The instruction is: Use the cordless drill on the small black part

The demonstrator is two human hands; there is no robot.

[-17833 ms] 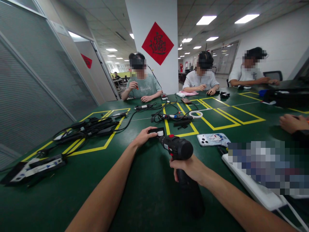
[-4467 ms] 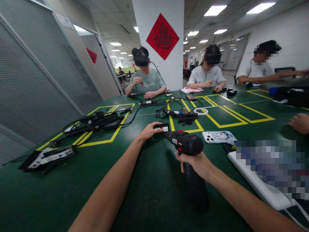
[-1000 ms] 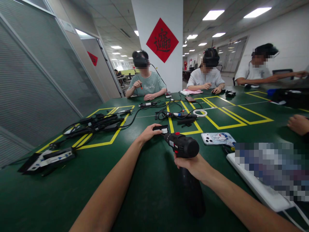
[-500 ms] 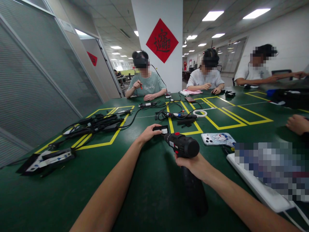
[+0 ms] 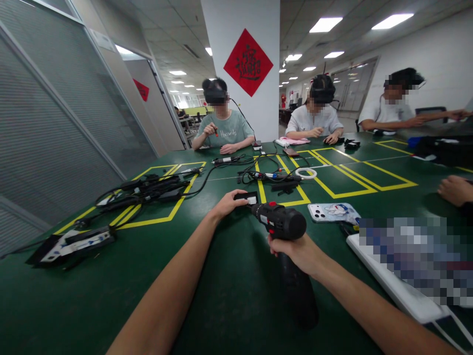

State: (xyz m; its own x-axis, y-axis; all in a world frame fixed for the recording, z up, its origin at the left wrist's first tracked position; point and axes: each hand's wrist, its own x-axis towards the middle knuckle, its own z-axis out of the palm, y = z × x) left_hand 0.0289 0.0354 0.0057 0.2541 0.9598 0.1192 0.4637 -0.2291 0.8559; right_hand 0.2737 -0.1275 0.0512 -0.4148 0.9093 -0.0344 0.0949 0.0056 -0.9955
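My right hand is wrapped round the grip of a black cordless drill with red marks. The drill's nose points at a small black part with a white label lying on the green table. My left hand is closed on that part's left end and presses it to the table. The drill's tip, where it meets the part, is hidden by the drill body.
A phone in a cartoon case lies right of the drill, with a white keyboard edge beyond. Black cables and tools sit at the left, a white ring and more wires mid-table. Three people sit opposite; another person's hand rests at the right.
Almost nothing differs: both hands keep their hold and the drill stays against the small part, shifting only slightly with the camera.
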